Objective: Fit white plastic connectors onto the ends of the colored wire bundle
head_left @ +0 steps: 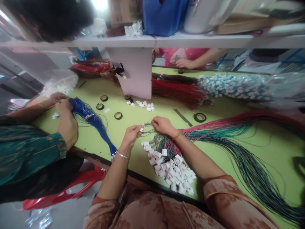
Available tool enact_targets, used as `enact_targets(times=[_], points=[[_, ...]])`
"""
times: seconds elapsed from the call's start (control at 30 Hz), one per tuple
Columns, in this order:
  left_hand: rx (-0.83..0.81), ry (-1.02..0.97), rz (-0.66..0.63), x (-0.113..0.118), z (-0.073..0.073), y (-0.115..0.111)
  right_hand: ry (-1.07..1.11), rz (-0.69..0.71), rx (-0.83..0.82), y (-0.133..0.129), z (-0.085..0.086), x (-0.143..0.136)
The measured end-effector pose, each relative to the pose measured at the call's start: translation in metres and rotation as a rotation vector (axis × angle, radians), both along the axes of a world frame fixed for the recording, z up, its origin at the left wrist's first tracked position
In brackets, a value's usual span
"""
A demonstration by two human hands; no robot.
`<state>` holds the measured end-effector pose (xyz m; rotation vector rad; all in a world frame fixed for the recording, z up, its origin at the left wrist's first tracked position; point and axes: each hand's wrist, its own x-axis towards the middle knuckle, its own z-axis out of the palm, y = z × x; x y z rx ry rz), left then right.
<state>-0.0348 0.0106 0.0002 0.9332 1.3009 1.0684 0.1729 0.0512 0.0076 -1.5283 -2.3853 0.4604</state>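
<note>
Near the middle of the green tabletop, my left hand [131, 136] pinches a small white connector [141, 129] between thumb and fingers. My right hand [163, 125] is closed on thin wires [148, 123], whose metal-tipped ends point toward the left hand. Other thin wires run between the two hands. Below my right wrist lies a heap of white connectors [177, 173] joined to pink, green and dark wires. From there a pink wire bundle [214, 124] and a dark wire bundle [247, 159] stretch off to the right.
Black tape rolls [199, 117] and a dark flat blade [182, 117] lie beyond my hands, near loose white connectors [149, 107]. At left, a co-worker's hands [62, 103] hold blue wires [83, 109]. A white divider [133, 74] and overhead shelf [214, 41] bound the far side.
</note>
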Motion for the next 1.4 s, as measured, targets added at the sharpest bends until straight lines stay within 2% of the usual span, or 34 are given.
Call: enact_targets(times=[0.17, 0.33, 0.5, 0.67, 0.9, 1.07, 1.27, 1.4], points=[[0.060, -0.122, 0.036, 0.008, 0.000, -0.003, 0.243, -0.030, 0.036, 0.000, 0.000, 0.004], [0.062, -0.318, 0.072, 0.017, 0.000, -0.005, 0.652, 0.037, -0.079, -0.003, 0.001, -0.010], [0.055, -0.434, 0.082, 0.020, -0.004, -0.004, 0.785, 0.065, -0.174, -0.007, 0.003, -0.021], [0.054, -0.497, 0.092, 0.020, -0.006, -0.002, 0.805, -0.002, -0.267, -0.009, -0.001, -0.020], [0.083, -0.499, 0.079, 0.021, -0.006, -0.003, 0.751, 0.020, -0.305, -0.009, -0.004, -0.020], [0.145, -0.382, 0.131, 0.029, -0.011, -0.005, 0.664, 0.029, -0.197, -0.015, -0.008, -0.025], [0.109, -0.393, 0.192, 0.032, -0.013, -0.005, 0.437, 0.095, 0.044, -0.021, -0.004, -0.027], [0.102, -0.309, 0.157, 0.030, -0.012, -0.006, 0.460, 0.147, -0.052, -0.019, -0.003, -0.025]])
